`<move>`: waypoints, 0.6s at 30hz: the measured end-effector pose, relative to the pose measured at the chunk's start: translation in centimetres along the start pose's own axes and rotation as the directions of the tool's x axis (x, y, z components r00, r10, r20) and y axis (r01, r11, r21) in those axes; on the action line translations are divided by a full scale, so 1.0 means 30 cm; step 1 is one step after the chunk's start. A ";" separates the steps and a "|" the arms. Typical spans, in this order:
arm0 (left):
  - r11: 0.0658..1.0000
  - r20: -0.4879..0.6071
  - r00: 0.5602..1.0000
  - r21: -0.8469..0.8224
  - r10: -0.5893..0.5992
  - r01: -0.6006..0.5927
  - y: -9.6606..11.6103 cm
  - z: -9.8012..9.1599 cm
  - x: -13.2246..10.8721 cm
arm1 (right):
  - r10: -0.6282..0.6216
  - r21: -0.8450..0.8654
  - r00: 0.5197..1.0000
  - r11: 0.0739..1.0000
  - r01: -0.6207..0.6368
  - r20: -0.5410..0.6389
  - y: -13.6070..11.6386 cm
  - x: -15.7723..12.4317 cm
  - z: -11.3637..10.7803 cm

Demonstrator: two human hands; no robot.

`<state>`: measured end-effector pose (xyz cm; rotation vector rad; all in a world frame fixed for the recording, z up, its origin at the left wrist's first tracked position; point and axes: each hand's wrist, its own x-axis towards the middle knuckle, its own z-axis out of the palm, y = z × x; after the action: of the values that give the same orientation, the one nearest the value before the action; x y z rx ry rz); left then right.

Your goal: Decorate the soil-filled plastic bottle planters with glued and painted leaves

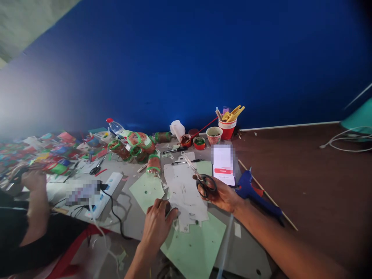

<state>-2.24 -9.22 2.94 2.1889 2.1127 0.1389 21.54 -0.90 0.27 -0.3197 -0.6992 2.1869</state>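
My right hand (223, 195) grips a pair of black-handled scissors (203, 182), blades pointing up and away to the left. My left hand (158, 221) rests with curled fingers on the near edge of a white paper sheet (186, 193), over a small dark object I cannot make out. Pale green paper sheets (147, 190) lie under and around the white sheet on the grey board (130, 217).
A blue glue gun (252, 192) and a thin wooden stick (267, 195) lie right of my right hand. Cups (226, 128), markers (176, 150), wrapped bottles (136, 145) and another pair of scissors (95, 168) stand beyond. A power strip (106, 190) and another person's arm (36, 201) are at left.
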 end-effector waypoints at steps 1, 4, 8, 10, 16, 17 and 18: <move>0.999 0.000 1.000 0.033 -0.025 0.025 0.010 0.003 0.006 | 0.001 0.002 1.000 1.000 -0.001 -0.005 -0.002 0.000 0.003; 0.993 0.008 0.996 0.083 -0.088 0.087 0.029 0.008 0.023 | 0.004 0.002 1.000 1.000 -0.004 -0.014 -0.008 0.001 0.015; 0.994 0.048 0.993 0.033 -0.109 0.107 0.038 0.012 0.047 | 0.012 0.003 1.000 1.000 -0.012 -0.015 -0.010 0.000 0.025; 0.991 0.048 0.990 -0.025 -0.133 0.134 0.035 0.023 0.055 | 0.011 0.001 1.000 1.000 -0.011 -0.009 -0.010 0.000 0.026; 0.974 -0.087 0.992 -0.217 -0.091 0.070 -0.001 0.064 0.067 | 0.002 -0.027 1.000 1.000 -0.002 -0.007 -0.010 0.001 0.026; 0.973 -0.117 0.991 -0.227 -0.062 0.034 -0.006 0.062 0.074 | 0.000 -0.034 1.000 0.999 0.000 -0.017 -0.010 0.001 0.027; 0.974 -0.146 0.989 -0.226 -0.033 -0.001 -0.010 0.055 0.085 | -0.003 -0.040 1.000 0.999 0.002 -0.026 -0.010 0.002 0.029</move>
<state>-2.22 -6.67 1.26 2.0870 2.0682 0.5302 21.31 -1.04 1.15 -0.3677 -0.7295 2.1650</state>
